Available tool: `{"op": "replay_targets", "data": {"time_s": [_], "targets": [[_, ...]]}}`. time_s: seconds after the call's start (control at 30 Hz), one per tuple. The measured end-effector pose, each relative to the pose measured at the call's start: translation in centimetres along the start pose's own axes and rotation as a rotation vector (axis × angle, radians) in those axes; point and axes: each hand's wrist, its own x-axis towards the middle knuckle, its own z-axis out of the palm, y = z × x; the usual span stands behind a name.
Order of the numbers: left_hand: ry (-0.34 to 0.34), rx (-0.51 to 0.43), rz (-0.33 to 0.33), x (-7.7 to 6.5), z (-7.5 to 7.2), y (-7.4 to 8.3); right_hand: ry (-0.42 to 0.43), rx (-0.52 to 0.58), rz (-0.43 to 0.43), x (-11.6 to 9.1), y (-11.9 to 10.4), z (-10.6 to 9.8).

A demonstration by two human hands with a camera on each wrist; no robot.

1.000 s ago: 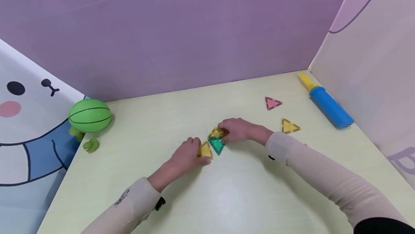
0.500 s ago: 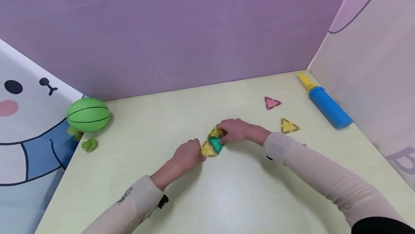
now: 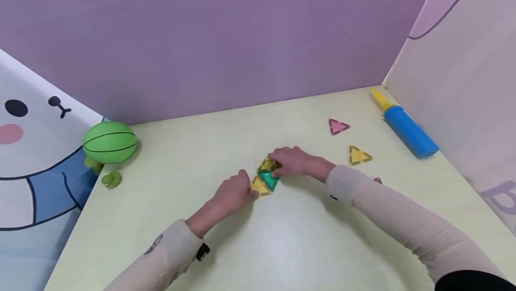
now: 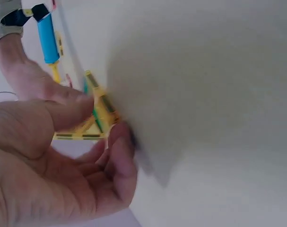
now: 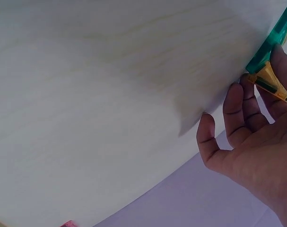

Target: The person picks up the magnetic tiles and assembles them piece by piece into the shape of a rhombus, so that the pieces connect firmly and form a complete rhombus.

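My left hand (image 3: 233, 192) pinches a yellow triangular magnetic tile (image 3: 261, 186) by its left side, thumb nearest me. Against that tile's right edge lies a green triangular magnetic tile (image 3: 268, 179). A second yellow triangular magnetic tile (image 3: 266, 164) adjoins the green one's far edge, and my right hand (image 3: 294, 162) grips it. In the right wrist view this yellow tile (image 5: 271, 82) sits at an angle to the green tile (image 5: 271, 45), and the right thumb touches the green surface. The left wrist view shows the yellow tile (image 4: 105, 106) between thumb and fingers, partly hidden.
Right of the hands lie a pink triangular tile (image 3: 337, 126) and a loose yellow tile (image 3: 359, 155). Another pink piece (image 3: 377, 180) peeks out behind the right sleeve. A blue hand pump (image 3: 410, 130) lies by the right wall; a green ball (image 3: 110, 142) and green twisted object (image 3: 111, 179) are left.
My left hand's yellow tile has shifted slightly right and turned, closing the gap to the green tile so their edges meet. The right hand has hardly moved.
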Motion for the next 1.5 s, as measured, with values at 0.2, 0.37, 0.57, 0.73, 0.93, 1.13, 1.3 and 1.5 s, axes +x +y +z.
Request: {"op": "replay_targets", "data": {"time_s": [0.2,0.37,0.57,0.73,0.93,1.13,1.3,1.5], "targets": [[-0.052,0.142,0.178,0.6,-0.4,-0.9,-0.006,-0.009,0.013,-0.1,-0.1,0.0],[-0.057,0.386,0.323,1.1,-0.8,-2.0,-0.013,-0.019,0.000,-0.1,-0.3,0.0],[-0.004,0.571,0.432,1.0,-0.5,-2.6,-0.015,-0.030,0.007,-0.2,-0.4,0.0],[0.103,0.550,0.329,-0.1,0.8,-2.0,-0.009,-0.027,0.008,-0.3,-0.3,0.2],[0.200,0.266,0.048,-1.0,2.2,0.3,-0.002,-0.028,0.021,-0.3,-0.3,0.1],[0.155,0.240,-0.077,-0.1,2.0,1.1,0.002,-0.037,0.030,-0.4,-0.5,-0.1],[0.147,0.259,-0.128,-0.1,1.8,1.4,0.006,-0.034,0.027,-0.3,-0.5,0.0],[0.165,0.330,-0.144,-0.2,2.2,1.8,0.006,-0.049,0.042,-0.2,-0.4,0.3]]}}
